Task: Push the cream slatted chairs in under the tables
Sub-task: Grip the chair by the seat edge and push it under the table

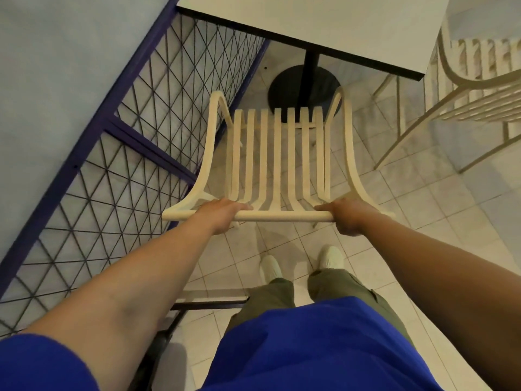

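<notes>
Both hands wrapped around the top rail of the cream slatted metal chair (277,153): left hand (222,214) left of centre, right hand (348,218) near the right end. Chair faces the white square surface (310,24) on a black pedestal base (284,88), seat not under it. Blue-framed wire mesh railing (127,136) just beside it on the left. Second cream slatted chair (479,103) on the right.

Pale tiled floor (451,210) beside a blue-framed wire mesh fence (146,144) and grey-blue wall (56,66).

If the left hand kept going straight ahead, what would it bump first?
Probably the dark front edge of the white table, beyond the cream slatted chair the left hand grips; depth is unclear.
</notes>
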`<state>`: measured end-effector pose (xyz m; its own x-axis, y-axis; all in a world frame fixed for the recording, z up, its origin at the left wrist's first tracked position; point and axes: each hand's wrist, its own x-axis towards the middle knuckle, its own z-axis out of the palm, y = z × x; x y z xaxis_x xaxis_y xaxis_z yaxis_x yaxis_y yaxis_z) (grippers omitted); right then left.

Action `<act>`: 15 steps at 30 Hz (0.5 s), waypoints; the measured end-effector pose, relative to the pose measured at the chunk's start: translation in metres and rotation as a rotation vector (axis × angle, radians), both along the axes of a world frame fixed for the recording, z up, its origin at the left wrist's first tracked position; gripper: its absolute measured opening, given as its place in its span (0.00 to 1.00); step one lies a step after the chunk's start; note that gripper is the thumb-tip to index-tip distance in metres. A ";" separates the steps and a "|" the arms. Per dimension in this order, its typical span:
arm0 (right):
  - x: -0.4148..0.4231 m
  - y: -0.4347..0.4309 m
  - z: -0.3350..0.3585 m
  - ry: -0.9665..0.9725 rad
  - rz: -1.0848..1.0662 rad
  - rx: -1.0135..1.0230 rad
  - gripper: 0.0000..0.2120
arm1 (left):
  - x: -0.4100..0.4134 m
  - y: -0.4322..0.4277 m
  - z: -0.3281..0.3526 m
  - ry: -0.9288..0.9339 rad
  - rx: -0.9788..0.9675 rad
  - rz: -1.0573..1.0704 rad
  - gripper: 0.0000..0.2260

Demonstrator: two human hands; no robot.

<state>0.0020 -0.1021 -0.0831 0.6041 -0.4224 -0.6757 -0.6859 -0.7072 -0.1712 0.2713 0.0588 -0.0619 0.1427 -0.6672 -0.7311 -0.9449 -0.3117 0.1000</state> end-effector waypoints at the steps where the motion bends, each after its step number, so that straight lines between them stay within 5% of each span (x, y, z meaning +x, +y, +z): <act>1: -0.001 0.000 0.000 -0.013 -0.012 0.017 0.30 | 0.001 0.001 0.000 0.007 0.008 0.003 0.34; 15: -0.008 -0.006 0.002 -0.063 0.043 0.123 0.32 | -0.001 0.008 -0.007 -0.030 -0.024 0.059 0.32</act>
